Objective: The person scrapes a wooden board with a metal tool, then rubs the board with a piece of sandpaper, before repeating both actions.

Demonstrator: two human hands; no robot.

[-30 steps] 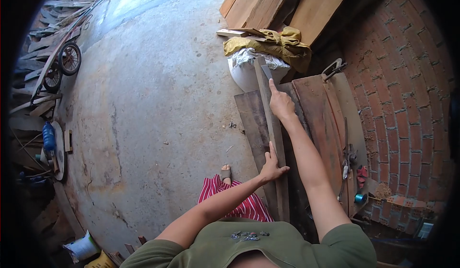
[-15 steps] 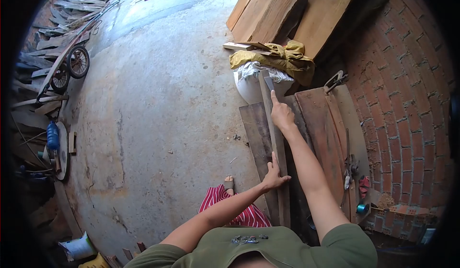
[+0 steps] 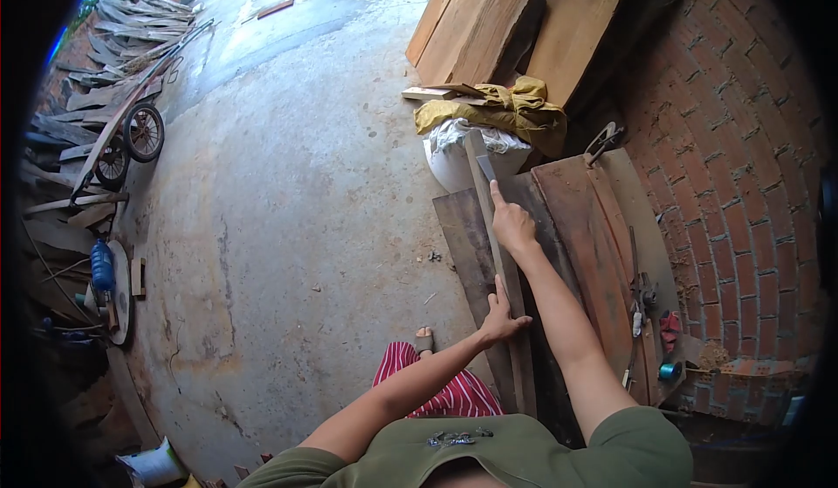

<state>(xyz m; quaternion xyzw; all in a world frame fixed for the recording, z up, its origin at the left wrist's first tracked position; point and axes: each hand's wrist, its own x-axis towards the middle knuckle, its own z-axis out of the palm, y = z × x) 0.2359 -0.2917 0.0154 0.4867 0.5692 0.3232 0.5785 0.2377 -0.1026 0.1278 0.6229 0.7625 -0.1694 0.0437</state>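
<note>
A long narrow wooden strip (image 3: 493, 226) runs lengthwise along the boards in front of me, its far end by a white bucket-like container (image 3: 449, 165). My left hand (image 3: 501, 320) grips the strip near its lower part, with the index finger along it and the thumb across it. Farther up, my right hand (image 3: 513, 224) is closed round a scraper-like tool with a flat metal blade (image 3: 487, 168). Its index finger points along the tool, and the handle is hidden in the palm. The blade lies against the strip near the far end.
Dark boards (image 3: 458, 226) and a reddish plank (image 3: 580, 235) lie under and beside the strip. Yellow sacking (image 3: 528, 108) covers the container. Large slabs (image 3: 480, 21) lean beyond, a brick wall (image 3: 733, 209) stands right, and a wheeled cart (image 3: 144, 130) stands left.
My right hand and the blade have moved slightly toward me along the strip. The left hand keeps its place on the strip. The whole view has shifted a little.
</note>
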